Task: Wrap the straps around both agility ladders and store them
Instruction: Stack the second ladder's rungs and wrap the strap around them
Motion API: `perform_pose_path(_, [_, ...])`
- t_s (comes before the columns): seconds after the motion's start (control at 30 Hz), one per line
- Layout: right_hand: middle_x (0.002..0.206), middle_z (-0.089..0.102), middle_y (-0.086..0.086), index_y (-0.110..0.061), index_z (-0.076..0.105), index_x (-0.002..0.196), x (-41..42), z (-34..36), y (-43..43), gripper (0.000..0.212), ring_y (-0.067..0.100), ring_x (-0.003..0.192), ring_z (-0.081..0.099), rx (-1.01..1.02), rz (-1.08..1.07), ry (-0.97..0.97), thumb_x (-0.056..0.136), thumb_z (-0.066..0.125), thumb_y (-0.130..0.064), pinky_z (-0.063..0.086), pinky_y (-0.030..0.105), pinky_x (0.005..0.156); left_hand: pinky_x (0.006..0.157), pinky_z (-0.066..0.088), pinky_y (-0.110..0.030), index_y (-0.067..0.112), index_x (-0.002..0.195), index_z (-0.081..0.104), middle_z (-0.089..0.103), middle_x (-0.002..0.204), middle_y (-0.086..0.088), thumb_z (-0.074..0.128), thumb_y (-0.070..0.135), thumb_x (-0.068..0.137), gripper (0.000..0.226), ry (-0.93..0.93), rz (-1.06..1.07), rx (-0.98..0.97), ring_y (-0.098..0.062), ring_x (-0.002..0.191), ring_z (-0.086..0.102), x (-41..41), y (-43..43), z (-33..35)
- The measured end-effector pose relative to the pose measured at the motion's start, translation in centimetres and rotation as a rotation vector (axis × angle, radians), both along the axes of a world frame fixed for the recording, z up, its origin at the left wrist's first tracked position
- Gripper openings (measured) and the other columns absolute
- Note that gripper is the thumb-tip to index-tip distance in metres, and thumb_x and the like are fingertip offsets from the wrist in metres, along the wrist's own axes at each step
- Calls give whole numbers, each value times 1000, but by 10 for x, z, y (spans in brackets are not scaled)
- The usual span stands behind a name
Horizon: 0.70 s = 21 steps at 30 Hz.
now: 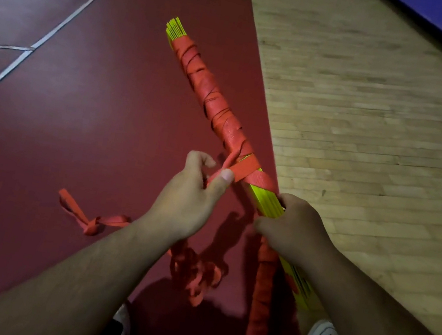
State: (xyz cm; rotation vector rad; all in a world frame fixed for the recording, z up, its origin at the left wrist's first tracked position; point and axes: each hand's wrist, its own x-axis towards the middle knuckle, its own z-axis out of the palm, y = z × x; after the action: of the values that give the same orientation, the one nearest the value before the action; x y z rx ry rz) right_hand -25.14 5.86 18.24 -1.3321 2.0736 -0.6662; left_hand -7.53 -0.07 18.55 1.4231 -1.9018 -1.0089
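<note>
Ladder: a bundle of neon-yellow flat plastic rungs [264,197] is held in the air, slanting up and away over the dark red court floor [73,126].
Strap: a red-orange woven strap [213,89] is wound round the bundle from near its far tips down to just above the hands.
Left hand [187,202]: its thumb and curled fingers pinch the strap just left of the bundle, where it leaves the last turn.
Right hand [294,227]: its fingers are clenched round the bare yellow rungs just below that turn.
Loose strap tail [92,221]: it lies tangled on the red floor under the left forearm.
Second strap-wrapped bundle [262,293]: it runs down below the right hand; whether the hand holds it cannot be told.
Right side: pale wooden plank floor [384,122].
</note>
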Motion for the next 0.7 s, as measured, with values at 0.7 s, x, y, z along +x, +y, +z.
perform_pose_path(0.7, [73, 67, -3, -21, 66, 84, -2, -4, 0, 14, 13, 67, 62, -16, 11, 12, 73, 73, -25, 47, 31, 59, 50, 28, -26, 24, 78, 52, 46, 58, 2, 42, 44, 104, 34, 449, 8, 463, -13, 44, 33, 1, -5, 9])
